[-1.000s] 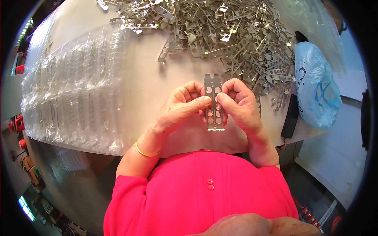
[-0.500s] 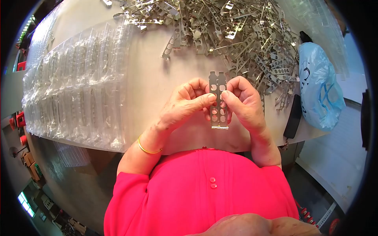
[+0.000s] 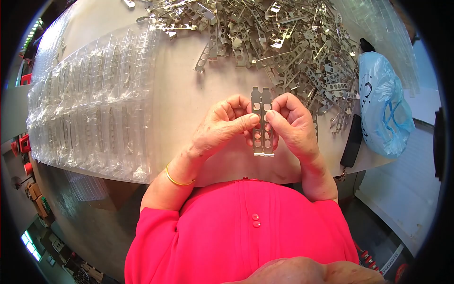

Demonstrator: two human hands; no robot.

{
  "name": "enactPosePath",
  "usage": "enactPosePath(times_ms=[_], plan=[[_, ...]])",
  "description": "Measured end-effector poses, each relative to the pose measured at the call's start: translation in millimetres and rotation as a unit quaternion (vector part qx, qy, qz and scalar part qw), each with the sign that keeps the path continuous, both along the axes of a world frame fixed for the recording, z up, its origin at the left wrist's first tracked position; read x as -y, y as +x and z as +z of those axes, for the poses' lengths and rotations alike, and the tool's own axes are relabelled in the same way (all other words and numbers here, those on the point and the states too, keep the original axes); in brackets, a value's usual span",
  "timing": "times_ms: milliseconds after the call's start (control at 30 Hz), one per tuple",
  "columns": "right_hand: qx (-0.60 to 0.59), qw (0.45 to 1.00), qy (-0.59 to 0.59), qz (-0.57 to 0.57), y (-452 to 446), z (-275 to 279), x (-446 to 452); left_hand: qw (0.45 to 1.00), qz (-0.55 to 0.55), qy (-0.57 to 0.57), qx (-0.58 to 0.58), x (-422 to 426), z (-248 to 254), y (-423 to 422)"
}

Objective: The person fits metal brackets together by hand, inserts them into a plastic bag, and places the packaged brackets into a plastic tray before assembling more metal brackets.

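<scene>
Two slim metal slot brackets (image 3: 257, 98) with rows of round holes are held upright side by side in front of my chest. My left hand (image 3: 220, 124) pinches the left one between thumb and curled fingers. On the other side, my right hand (image 3: 299, 130) grips the right one the same way, thumb on its face. The brackets' long edges lie close together; whether they touch I cannot tell. Their bent lower ends point down toward the table edge. Just beyond my hands spreads a big tangled heap of similar metal brackets (image 3: 288, 45).
At left lies a clear plastic tray (image 3: 151, 61) with rows of wrapped slots. A light blue plastic bag (image 3: 384, 106) sits at the right edge, beside a dark flat object (image 3: 351, 142). More clear plastic sheets (image 3: 378, 28) lie at the far right. The table edge (image 3: 213, 182) runs before my body.
</scene>
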State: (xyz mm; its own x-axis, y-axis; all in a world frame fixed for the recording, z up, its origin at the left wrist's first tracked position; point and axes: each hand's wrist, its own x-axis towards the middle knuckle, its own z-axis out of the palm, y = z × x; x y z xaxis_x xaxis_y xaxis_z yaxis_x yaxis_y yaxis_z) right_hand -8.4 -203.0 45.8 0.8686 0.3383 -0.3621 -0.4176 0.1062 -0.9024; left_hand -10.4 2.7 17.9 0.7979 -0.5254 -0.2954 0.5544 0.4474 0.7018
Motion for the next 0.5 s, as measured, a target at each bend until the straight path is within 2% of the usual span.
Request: enactPosePath(times_ms=[500], plan=[[0.017, 1.0, -0.013, -0.008, 0.3, 1.5, 0.1, 1.0, 0.015, 0.004, -0.005, -1.4, 0.3, -1.0]])
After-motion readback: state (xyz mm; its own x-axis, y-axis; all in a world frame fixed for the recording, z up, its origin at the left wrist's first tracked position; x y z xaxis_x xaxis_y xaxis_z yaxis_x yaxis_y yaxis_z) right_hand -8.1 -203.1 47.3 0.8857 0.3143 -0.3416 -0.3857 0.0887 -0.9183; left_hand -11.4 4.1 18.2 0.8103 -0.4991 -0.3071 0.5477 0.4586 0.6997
